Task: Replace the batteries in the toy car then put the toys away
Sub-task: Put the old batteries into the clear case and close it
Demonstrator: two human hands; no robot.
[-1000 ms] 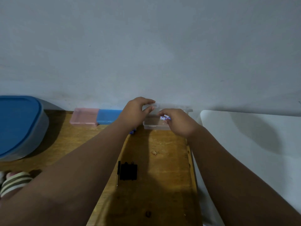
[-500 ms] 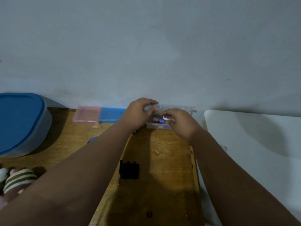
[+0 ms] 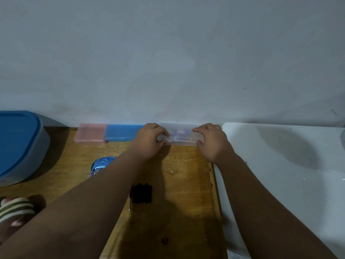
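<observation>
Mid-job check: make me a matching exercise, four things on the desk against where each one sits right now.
Things:
1 clear case
2 pink case
3 black flat part
4 blue-lidded tub

Places:
A at the far left of the desk
B gripped by the left hand and right hand
C lying loose in the desk's middle
D by the wall, left of the blue case

Pairs: 1-B, 2-D, 3-C, 4-A

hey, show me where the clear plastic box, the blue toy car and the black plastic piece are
clear plastic box [image 3: 179, 142], head view, middle of its front wall.
blue toy car [image 3: 101, 164], head view, its visible shiny top.
black plastic piece [image 3: 142, 193], head view, its middle.
</observation>
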